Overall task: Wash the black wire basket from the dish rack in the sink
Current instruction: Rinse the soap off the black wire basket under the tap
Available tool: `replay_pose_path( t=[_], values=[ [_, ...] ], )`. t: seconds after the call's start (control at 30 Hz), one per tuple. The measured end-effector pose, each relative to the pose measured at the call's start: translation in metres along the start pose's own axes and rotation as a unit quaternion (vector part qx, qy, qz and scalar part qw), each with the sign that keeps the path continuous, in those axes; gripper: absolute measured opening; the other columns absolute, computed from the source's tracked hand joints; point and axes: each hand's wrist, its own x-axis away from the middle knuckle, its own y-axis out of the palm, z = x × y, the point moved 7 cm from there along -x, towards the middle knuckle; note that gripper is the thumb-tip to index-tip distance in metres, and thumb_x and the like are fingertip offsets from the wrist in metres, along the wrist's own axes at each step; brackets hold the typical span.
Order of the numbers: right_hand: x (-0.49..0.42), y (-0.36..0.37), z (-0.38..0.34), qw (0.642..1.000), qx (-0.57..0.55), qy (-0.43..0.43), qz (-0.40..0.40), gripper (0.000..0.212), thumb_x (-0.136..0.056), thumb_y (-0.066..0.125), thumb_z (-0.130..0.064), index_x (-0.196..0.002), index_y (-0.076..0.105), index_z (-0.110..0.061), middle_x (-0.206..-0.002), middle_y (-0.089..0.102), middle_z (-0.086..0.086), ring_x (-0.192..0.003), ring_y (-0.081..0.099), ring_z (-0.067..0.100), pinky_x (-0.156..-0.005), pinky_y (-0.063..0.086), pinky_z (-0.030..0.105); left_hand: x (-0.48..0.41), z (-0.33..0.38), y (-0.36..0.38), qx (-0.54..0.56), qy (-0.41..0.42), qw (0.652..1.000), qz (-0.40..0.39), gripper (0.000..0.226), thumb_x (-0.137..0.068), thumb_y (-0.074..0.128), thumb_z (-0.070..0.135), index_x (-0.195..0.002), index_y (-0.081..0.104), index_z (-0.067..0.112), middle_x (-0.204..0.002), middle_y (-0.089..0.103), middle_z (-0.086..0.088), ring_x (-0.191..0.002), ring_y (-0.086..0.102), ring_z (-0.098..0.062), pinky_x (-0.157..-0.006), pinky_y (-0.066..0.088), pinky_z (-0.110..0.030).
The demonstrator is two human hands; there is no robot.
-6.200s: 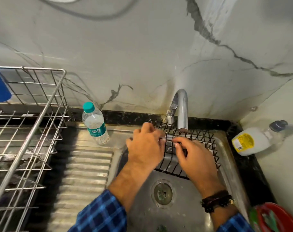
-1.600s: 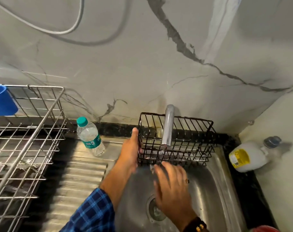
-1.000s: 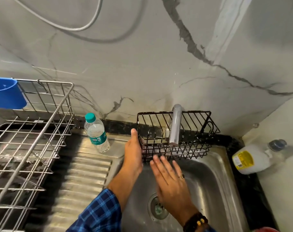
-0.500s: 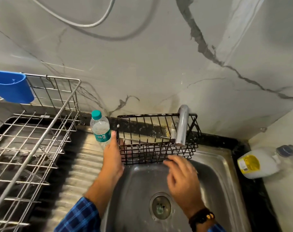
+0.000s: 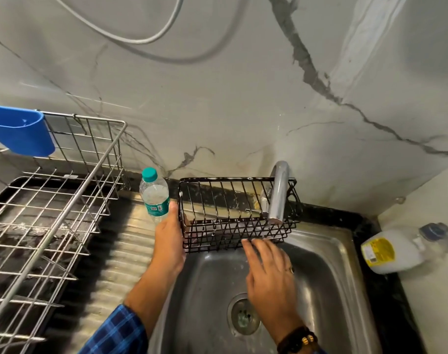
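The black wire basket point(image 5: 237, 213) hangs in the air above the back-left corner of the sink point(image 5: 327, 254), its open top facing the camera and the faucet point(image 5: 277, 192) spout crossing in front of its right end. The left hand point(image 5: 169, 238) clamps the basket's left end, thumb up along the outer wires and the other fingers hidden behind, which likely keeps it steady under the spout. The right hand point(image 5: 268, 272) lies open and flat, fingers point(image 5: 253, 245) spread and touching the basket's lower front edge; it grips nothing and seems placed to rub the wires. No running water can be made out. The bottle point(image 5: 155, 195) stands just left of the basket, the dish rack point(image 5: 64, 200) farther left of it.
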Motion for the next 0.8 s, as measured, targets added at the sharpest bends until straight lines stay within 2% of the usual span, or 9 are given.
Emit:
replay_pose_path(
  t=[0.07, 0.17, 0.23, 0.3, 0.43, 0.57, 0.63, 0.73, 0.8],
  values=[
    [-0.005, 0.000, -0.003, 1.000, 0.011, 0.009, -0.021, 0.063, -0.082, 0.052, -0.033, -0.144, 0.044, -0.023, -0.141, 0.055, 0.003, -0.135, 0.041, 0.031, -0.103, 0.045, 0.057, 0.002, -0.003, -0.001, -0.004, -0.006, 1.000, 0.000, 0.038, -0.107, 0.042, 0.040, -0.090, 0.065, 0.014, -0.067, 0.075, -0.001, -0.070, 0.074, -0.020, -0.074, 0.058, -0.036],
    [0.002, -0.002, -0.002, 1.000, -0.018, -0.023, 0.008, 0.060, -0.083, 0.053, -0.026, -0.142, 0.050, -0.024, -0.147, 0.051, -0.001, -0.138, 0.041, 0.030, -0.110, 0.037, 0.056, -0.001, -0.009, -0.010, 0.020, -0.019, 0.999, 0.018, 0.038, -0.106, 0.043, 0.043, -0.100, 0.066, 0.014, -0.075, 0.078, -0.003, -0.074, 0.075, -0.019, -0.073, 0.058, -0.036],
    [0.006, -0.008, 0.020, 0.994, -0.089, 0.038, 0.051, 0.047, -0.085, 0.046, -0.021, -0.129, 0.063, -0.018, -0.139, 0.056, 0.005, -0.128, 0.051, 0.028, -0.098, 0.049, 0.054, -0.002, -0.012, -0.013, 0.031, -0.022, 0.999, 0.018, 0.037, -0.106, 0.041, 0.042, -0.097, 0.065, 0.015, -0.067, 0.075, 0.000, -0.065, 0.074, -0.014, -0.065, 0.057, -0.031],
    [0.005, -0.006, 0.041, 0.990, -0.094, 0.097, 0.048, 0.044, -0.087, 0.044, -0.022, -0.125, 0.066, -0.014, -0.134, 0.056, 0.008, -0.125, 0.051, 0.028, -0.093, 0.054, 0.051, -0.001, -0.012, -0.011, 0.034, -0.033, 0.999, 0.016, 0.035, -0.107, 0.040, 0.040, -0.088, 0.060, 0.018, -0.054, 0.068, 0.004, -0.051, 0.068, -0.009, -0.057, 0.055, -0.029],
    [-0.002, -0.003, 0.033, 0.999, -0.036, 0.012, 0.020, 0.046, -0.087, 0.046, -0.020, -0.128, 0.064, -0.012, -0.134, 0.061, 0.010, -0.129, 0.050, 0.028, -0.103, 0.048, 0.052, -0.006, -0.004, -0.012, 0.026, -0.058, 0.998, 0.015, 0.038, -0.108, 0.039, 0.039, -0.081, 0.055, 0.018, -0.045, 0.061, 0.004, -0.040, 0.062, -0.008, -0.050, 0.058, -0.030],
    [-0.005, -0.017, 0.024, 0.997, -0.038, 0.005, 0.071, 0.043, -0.085, 0.046, -0.017, -0.122, 0.067, -0.010, -0.127, 0.059, 0.012, -0.118, 0.053, 0.029, -0.097, 0.051, 0.050, -0.013, 0.001, -0.021, 0.010, -0.068, 0.997, 0.019, 0.039, -0.106, 0.043, 0.040, -0.076, 0.053, 0.017, -0.042, 0.058, 0.005, -0.037, 0.061, -0.009, -0.078, 0.055, -0.050],
    [-0.011, -0.010, 0.013, 1.000, -0.014, -0.012, 0.006, 0.048, -0.084, 0.051, -0.020, -0.130, 0.061, -0.014, -0.130, 0.059, 0.007, -0.120, 0.055, 0.027, -0.098, 0.049, 0.051, -0.015, 0.000, -0.023, 0.000, -0.072, 0.997, 0.017, 0.037, -0.105, 0.045, 0.042, -0.079, 0.055, 0.017, -0.044, 0.060, 0.004, -0.041, 0.064, -0.012, -0.079, 0.054, -0.049],
    [-0.016, 0.012, 0.008, 0.993, 0.021, 0.010, -0.118, 0.058, -0.079, 0.072, -0.029, -0.135, 0.058, -0.021, -0.127, 0.065, 0.000, -0.121, 0.059, 0.021, -0.103, 0.046, 0.054, -0.017, -0.007, -0.020, -0.028, -0.071, 0.997, -0.005, 0.040, -0.106, 0.042, 0.043, -0.080, 0.057, 0.017, -0.047, 0.063, 0.002, -0.043, 0.065, -0.014, -0.057, 0.058, -0.035],
    [-0.019, 0.013, 0.006, 0.988, 0.010, 0.009, -0.155, 0.057, -0.088, 0.065, -0.032, -0.142, 0.049, -0.026, -0.127, 0.065, -0.004, -0.120, 0.059, 0.017, -0.108, 0.043, 0.046, -0.018, -0.009, -0.018, -0.045, -0.059, 0.997, -0.012, 0.039, -0.107, 0.040, 0.041, -0.081, 0.057, 0.016, -0.047, 0.063, 0.003, -0.042, 0.063, -0.012, -0.048, 0.053, -0.027]
  ],
)
